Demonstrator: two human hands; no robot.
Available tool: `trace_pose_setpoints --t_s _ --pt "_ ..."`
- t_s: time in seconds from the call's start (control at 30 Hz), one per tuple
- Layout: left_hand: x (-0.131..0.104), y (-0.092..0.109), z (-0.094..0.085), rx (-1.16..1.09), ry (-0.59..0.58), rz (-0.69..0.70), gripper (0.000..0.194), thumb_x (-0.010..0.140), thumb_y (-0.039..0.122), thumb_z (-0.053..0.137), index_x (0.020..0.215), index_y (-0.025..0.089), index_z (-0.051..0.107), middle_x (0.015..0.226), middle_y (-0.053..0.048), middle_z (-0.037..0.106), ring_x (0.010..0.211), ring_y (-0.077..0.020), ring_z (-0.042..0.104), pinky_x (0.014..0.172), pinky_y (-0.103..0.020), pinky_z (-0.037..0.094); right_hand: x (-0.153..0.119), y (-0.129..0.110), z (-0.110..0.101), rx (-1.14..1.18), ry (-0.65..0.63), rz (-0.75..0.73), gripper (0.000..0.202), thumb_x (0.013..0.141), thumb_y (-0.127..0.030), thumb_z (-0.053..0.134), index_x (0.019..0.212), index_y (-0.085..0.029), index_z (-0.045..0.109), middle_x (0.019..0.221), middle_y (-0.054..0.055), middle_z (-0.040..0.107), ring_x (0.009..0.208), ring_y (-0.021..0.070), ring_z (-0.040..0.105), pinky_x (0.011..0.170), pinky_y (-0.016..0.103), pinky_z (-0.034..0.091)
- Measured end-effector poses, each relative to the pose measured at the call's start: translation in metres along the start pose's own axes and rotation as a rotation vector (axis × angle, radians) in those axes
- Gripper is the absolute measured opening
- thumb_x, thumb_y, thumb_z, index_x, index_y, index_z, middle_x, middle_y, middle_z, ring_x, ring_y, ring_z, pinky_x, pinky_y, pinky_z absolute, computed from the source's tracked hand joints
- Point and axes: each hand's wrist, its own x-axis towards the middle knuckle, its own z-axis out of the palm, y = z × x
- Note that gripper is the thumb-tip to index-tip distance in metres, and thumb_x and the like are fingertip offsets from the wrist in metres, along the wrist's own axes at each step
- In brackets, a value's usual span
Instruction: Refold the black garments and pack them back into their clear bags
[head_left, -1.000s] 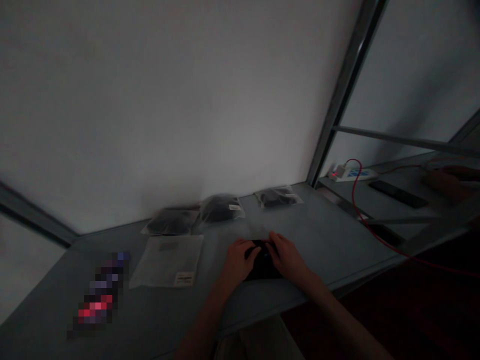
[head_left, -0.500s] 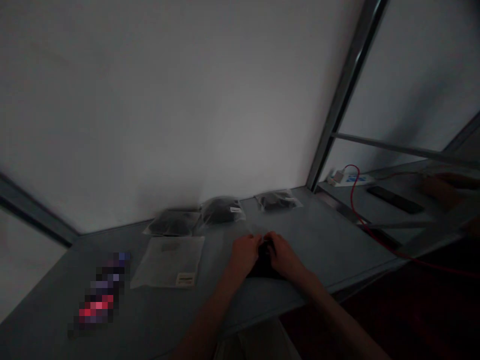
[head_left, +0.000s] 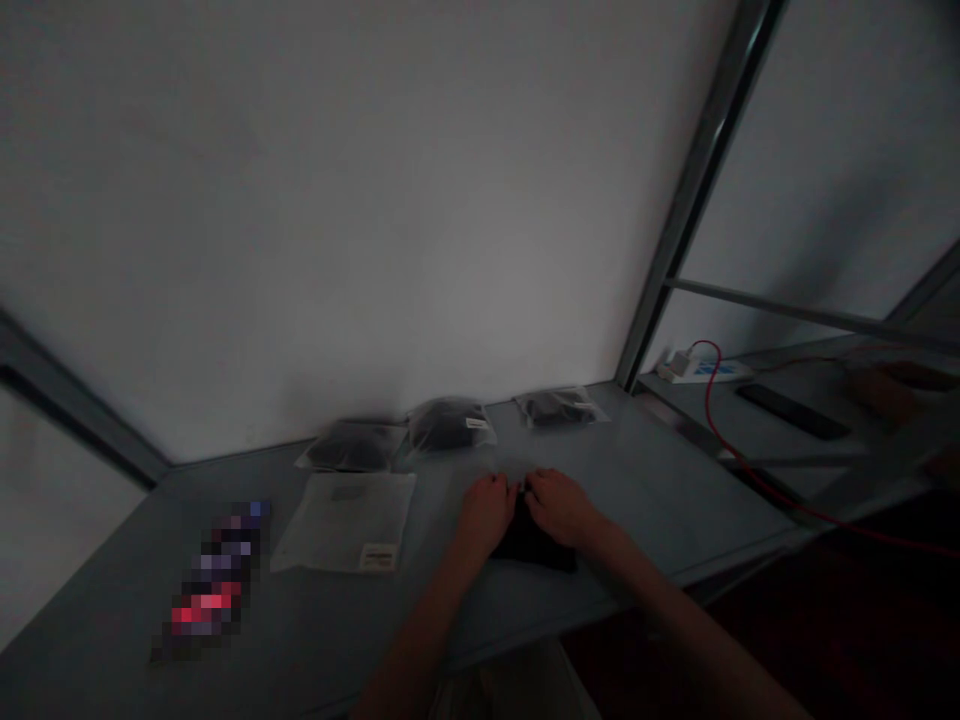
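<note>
A dark, soft-looking black item [head_left: 535, 545], perhaps a cloth or pouch, lies on the grey table in front of me. My left hand [head_left: 489, 505] has its curled fingers at the item's upper left edge. At the upper right edge, my right hand [head_left: 556, 505] is closed in the same way. The fingertips of both hands nearly meet, with a small light spot between them that is too small to name. My fingers hide the item's top edge, and its exact kind is too dark to make out.
Behind my hands stand clear bags with dark contents [head_left: 450, 424], [head_left: 354, 447], [head_left: 559, 408]. A flat translucent bag [head_left: 341, 520] with a label lies left, beside a blurred-out object [head_left: 214, 585]. Right, past a metal post [head_left: 686, 200], are a power strip [head_left: 709, 371], red cable [head_left: 711, 410], phone-like slab [head_left: 792, 411] and another person's hand [head_left: 889, 390].
My right hand has turned flatter, and its fingers have come closer to my left hand at the black item's top edge. More of the item's lower part shows. The view has shifted slightly.
</note>
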Motion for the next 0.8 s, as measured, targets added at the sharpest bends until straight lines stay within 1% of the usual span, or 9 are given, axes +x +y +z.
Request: trace_pose_setpoints --t_s 0.1,0.17,0.27,0.33,0.47,0.57,0.63,0.73,0.8 --pt "-0.002 -0.004 -0.004 -0.046 -0.017 0.078 0.026 0.099 0.028 0.042 0.095 0.015 0.064 0.093 -0.008 0.070 0.086 -0.0183 0.067 0.076 -0.028 0.048 0.004 0.001 -0.012 0.130 -0.110 -0.076 0.027 0.087 -0.041 0.056 0.086 -0.017 0.069 0.083 0.009 0.071 0.076 0.0219 0.064 0.069 0.030 0.045" --pt "-0.004 -0.006 -0.009 -0.073 -0.020 0.125 0.027 0.100 0.027 0.039 0.097 0.016 0.063 0.094 -0.007 0.070 0.087 -0.0168 0.067 0.078 -0.027 0.048 0.007 0.003 -0.016 0.248 -0.211 -0.144 0.034 0.071 -0.052 0.072 0.080 -0.019 0.070 0.076 0.005 0.070 0.068 0.0207 0.063 0.063 0.030 0.045" --pt "-0.005 -0.008 -0.016 -0.100 -0.011 0.158 0.031 0.102 0.026 0.032 0.099 0.016 0.062 0.094 -0.007 0.071 0.086 -0.0167 0.067 0.078 -0.027 0.047 0.013 0.005 -0.016 0.380 -0.262 -0.209 0.046 0.047 -0.050 0.087 0.078 -0.020 0.071 0.071 0.001 0.068 0.065 0.0194 0.061 0.062 0.029 0.046" --pt "-0.005 -0.010 -0.021 -0.133 0.008 0.160 0.031 0.102 0.027 0.032 0.099 0.017 0.061 0.092 -0.007 0.071 0.085 -0.0169 0.067 0.077 -0.026 0.046 0.019 0.004 -0.012 0.463 -0.277 -0.238 0.044 0.046 -0.047 0.087 0.078 -0.021 0.072 0.069 -0.001 0.067 0.064 0.0178 0.060 0.061 0.028 0.046" --pt "-0.005 -0.017 -0.029 -0.203 0.052 0.081 0.029 0.101 0.030 0.036 0.094 0.019 0.061 0.086 -0.005 0.071 0.080 -0.0166 0.068 0.072 -0.025 0.045 0.034 -0.002 -0.002 0.603 -0.378 -0.324 0.033 0.057 -0.047 0.083 0.075 -0.022 0.072 0.063 -0.003 0.065 0.059 0.0147 0.056 0.056 0.026 0.045" --pt "-0.003 -0.027 -0.037 -0.224 0.119 -0.064 0.029 0.100 0.037 0.039 0.091 0.020 0.061 0.082 -0.005 0.071 0.078 -0.0181 0.068 0.070 -0.025 0.044 0.049 -0.005 0.003 0.654 -0.436 -0.351 0.031 0.064 -0.047 0.079 0.078 -0.022 0.071 0.068 -0.002 0.066 0.059 0.0146 0.056 0.054 0.025 0.044" --pt "-0.001 -0.038 -0.047 -0.233 0.202 -0.214 0.031 0.099 0.040 0.038 0.092 0.019 0.060 0.082 -0.006 0.072 0.079 -0.0192 0.069 0.069 -0.026 0.044 0.060 -0.005 0.007 0.684 -0.478 -0.339 0.031 0.069 -0.049 0.075 0.080 -0.020 0.069 0.068 -0.002 0.064 0.058 0.0144 0.055 0.051 0.025 0.042" --pt "-0.001 -0.064 -0.069 -0.129 0.297 -0.534 0.039 0.100 0.041 0.030 0.099 0.017 0.061 0.087 -0.010 0.072 0.083 -0.0231 0.070 0.072 -0.030 0.046 0.072 -0.001 0.016 0.789 -0.474 -0.271 0.034 0.075 -0.052 0.068 0.082 -0.019 0.066 0.069 -0.001 0.063 0.058 0.0141 0.054 0.051 0.024 0.042" --pt "-0.004 -0.087 -0.084 0.000 0.230 -0.771 0.048 0.098 0.046 0.029 0.101 0.013 0.064 0.092 -0.017 0.072 0.087 -0.0292 0.069 0.074 -0.036 0.048 0.076 0.003 0.023 0.878 -0.403 -0.185 0.040 0.078 -0.058 0.063 0.084 -0.018 0.065 0.071 0.001 0.062 0.059 0.0147 0.054 0.050 0.024 0.042"
